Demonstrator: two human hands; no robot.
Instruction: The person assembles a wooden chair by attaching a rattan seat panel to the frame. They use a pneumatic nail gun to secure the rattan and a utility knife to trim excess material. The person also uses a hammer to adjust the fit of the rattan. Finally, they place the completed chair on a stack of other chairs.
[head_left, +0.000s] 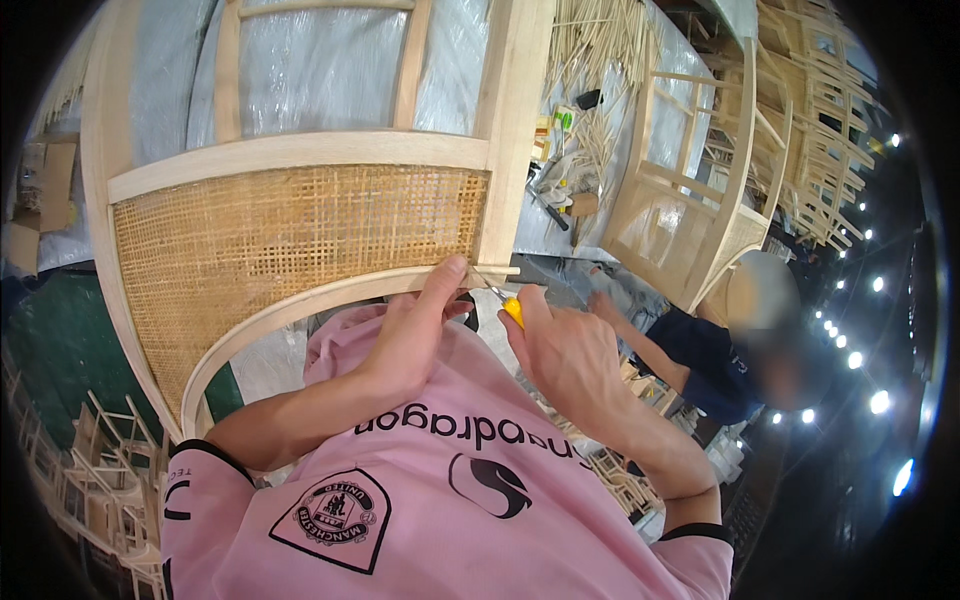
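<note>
A pale wooden furniture frame (300, 150) with a woven cane panel (300, 230) stands in front of me. Along the panel's lower edge runs a curved wooden rail (290, 308). My left hand (420, 315) grips this rail near its right end, thumb on top by the corner and other fingers partly hidden below. A thin wooden strip (508, 271) sticks out past the right upright. My right hand (570, 350) is closed round a yellow-handled tool (514, 311). The tool's slim metal tip points at the corner beside my left thumb; its exact kind is unclear.
Beyond the frame, a plastic-covered surface (530, 235) carries a black-handled tool (550, 208), small items and many thin strips (600, 50). At the right, a person in a dark shirt (700, 360) is beside another wooden frame (690, 190). A cardboard box (50, 190) is far left.
</note>
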